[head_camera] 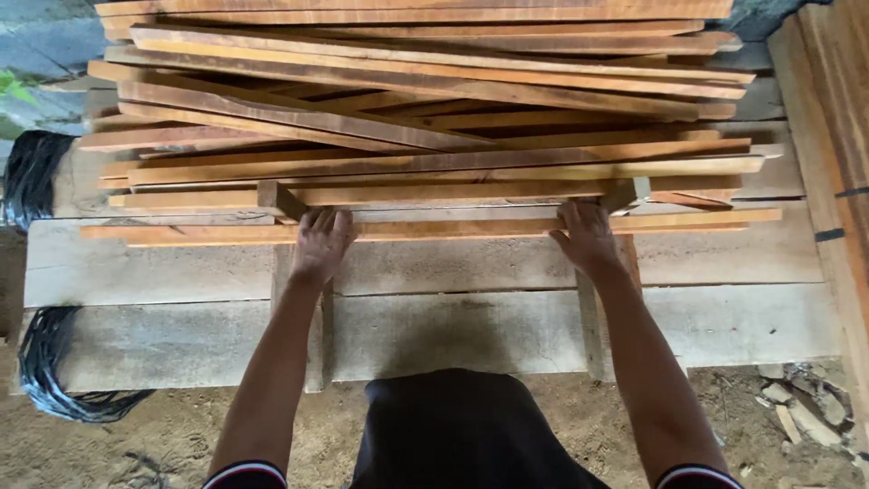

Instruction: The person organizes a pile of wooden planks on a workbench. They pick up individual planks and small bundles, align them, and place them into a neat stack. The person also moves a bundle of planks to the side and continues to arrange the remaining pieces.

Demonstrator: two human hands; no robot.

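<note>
A stack of wooden slats point(425, 100) lies crosswise on a platform of wide planks point(453, 263). The nearest slat point(434, 229) sits at the stack's front edge, with the left hand point(321, 244) on its left part and the right hand point(587, 237) on its right part. Coiled cable point(54, 362) lies left of the platform; more boards point(833, 136) stand at the right.

An open-air timber yard or rough carpentry site. Long reddish sawn wood strips point(425, 136) stacked in loose crossed layers on a low platform of weathered grey planks point(453, 263). More boards point(837, 118) piled at the right, bare sandy ground point(181, 435) strewn with offcuts point(801, 412), coils of black cable point(54, 371) at the left.
</note>
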